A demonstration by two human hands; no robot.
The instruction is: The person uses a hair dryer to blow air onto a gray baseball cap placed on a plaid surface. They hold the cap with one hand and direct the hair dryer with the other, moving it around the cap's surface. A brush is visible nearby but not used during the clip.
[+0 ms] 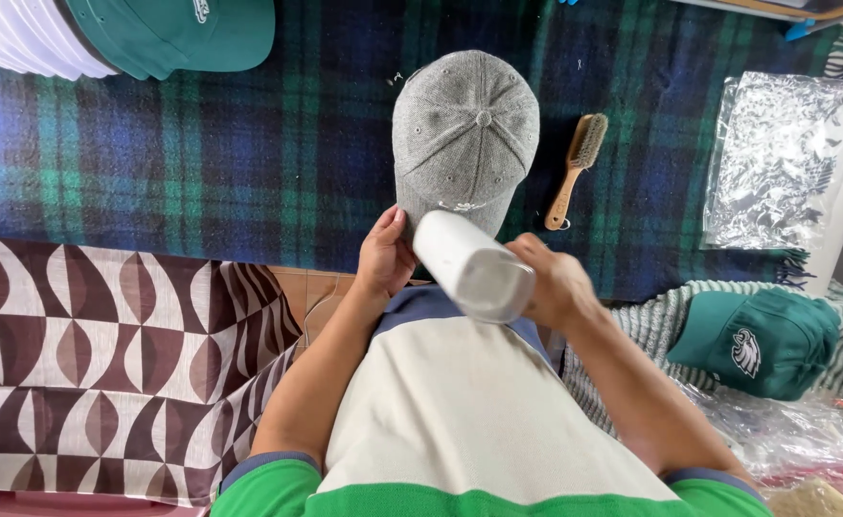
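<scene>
- Right hand (pixel 558 282) nearest the lens, wrapped round a white lint roller (pixel 472 265), held tilted just above the cap's brim.
- Left hand (pixel 384 255) pinches brim edge of grey cap (pixel 466 134), fingers closed on it.
- Grey cap sits crown-up on blue/green plaid blanket (pixel 249 144), centre of view.
- Wooden brush (pixel 578 165) lies just beside cap, on its right.
- Green cap (pixel 755 342) further right on striped cloth; clear plastic bag (pixel 776 163) beyond the brush.

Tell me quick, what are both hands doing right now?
Left hand: closed on the brim edge of the grey cap.
Right hand: closed around the white roller, held over the cap's brim.
</scene>
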